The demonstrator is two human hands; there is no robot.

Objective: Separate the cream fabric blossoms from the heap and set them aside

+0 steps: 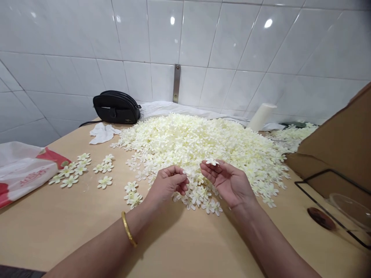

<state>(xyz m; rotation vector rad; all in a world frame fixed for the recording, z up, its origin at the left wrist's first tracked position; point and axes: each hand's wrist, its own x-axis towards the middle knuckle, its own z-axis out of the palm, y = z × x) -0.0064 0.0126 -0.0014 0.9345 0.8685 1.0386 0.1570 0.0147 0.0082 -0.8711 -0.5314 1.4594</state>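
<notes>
A large heap of pale yellow-white artificial flowers (185, 135) covers the middle of the table. Over its near edge, my right hand (227, 181) is turned palm up and pinches one artificial flower (212, 161) between thumb and fingers. My left hand (169, 183), with a gold bangle (128, 228) on the wrist, is closed with thumb and forefinger pressed together. Whatever it may hold is too small or hidden to make out. Small groups of loose flowers (78, 166) lie on the left of the table, and one single flower (104, 182) sits apart.
A black bag (116, 107) stands at the back left, near a crumpled tissue (103, 133). At the left edge lies a red and white plastic bag (26, 170). A white roll (261, 117) leans behind the heap. A cardboard box (336, 139) and a black wire frame (315, 200) are at right.
</notes>
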